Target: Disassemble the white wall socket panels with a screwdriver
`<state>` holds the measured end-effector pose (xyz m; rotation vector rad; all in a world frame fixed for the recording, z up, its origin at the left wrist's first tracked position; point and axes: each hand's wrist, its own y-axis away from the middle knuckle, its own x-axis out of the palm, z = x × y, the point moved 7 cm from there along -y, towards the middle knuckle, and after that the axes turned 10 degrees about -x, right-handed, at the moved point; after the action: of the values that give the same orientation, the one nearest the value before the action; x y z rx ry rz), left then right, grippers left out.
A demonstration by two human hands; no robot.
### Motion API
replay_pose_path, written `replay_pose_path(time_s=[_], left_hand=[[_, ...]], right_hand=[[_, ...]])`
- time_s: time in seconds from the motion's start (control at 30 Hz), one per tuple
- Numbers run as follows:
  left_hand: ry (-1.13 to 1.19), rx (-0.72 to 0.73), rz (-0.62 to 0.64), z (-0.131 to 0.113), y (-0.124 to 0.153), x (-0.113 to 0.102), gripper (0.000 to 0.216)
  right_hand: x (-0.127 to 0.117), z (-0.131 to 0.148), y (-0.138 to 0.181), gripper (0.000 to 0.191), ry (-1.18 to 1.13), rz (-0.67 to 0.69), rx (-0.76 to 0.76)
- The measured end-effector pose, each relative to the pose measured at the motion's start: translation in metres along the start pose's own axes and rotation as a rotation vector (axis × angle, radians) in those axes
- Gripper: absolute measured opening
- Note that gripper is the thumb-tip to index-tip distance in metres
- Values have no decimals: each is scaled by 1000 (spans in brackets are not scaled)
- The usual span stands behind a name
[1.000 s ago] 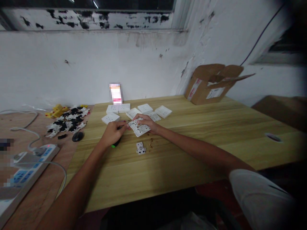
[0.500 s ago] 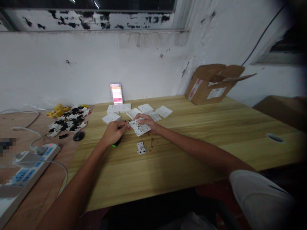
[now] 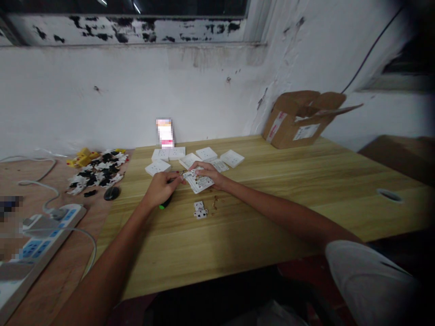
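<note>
My left hand (image 3: 159, 189) is closed round a screwdriver with a black and green handle (image 3: 165, 203), its tip pointing at a white socket plate (image 3: 200, 182). My right hand (image 3: 208, 174) lies over that plate, fingers curled on its far edge, holding it tilted on the wooden table (image 3: 258, 213). A small white socket insert (image 3: 200, 210) lies just in front of the plate, with a few tiny brown bits (image 3: 215, 202) beside it.
Several white socket plates (image 3: 205, 154) lie behind my hands. A pile of black, white and yellow parts (image 3: 96, 171) and a dark mouse-like object (image 3: 110, 193) sit left. A power strip with cables (image 3: 41, 231) is near left. An open cardboard box (image 3: 301, 117) stands back right.
</note>
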<state>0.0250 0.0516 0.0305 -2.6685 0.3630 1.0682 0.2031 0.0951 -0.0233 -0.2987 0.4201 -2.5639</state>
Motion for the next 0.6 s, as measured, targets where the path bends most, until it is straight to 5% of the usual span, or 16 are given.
replay_pose_path(time_s=[0.27,0.6], left_hand=[[39,-33,16,0,1,-1,41],[414,-189,144,10,2,13,39]], right_hand=[[3,4,0,36,17,12,1],[3,4,1,36,-2,14,1]])
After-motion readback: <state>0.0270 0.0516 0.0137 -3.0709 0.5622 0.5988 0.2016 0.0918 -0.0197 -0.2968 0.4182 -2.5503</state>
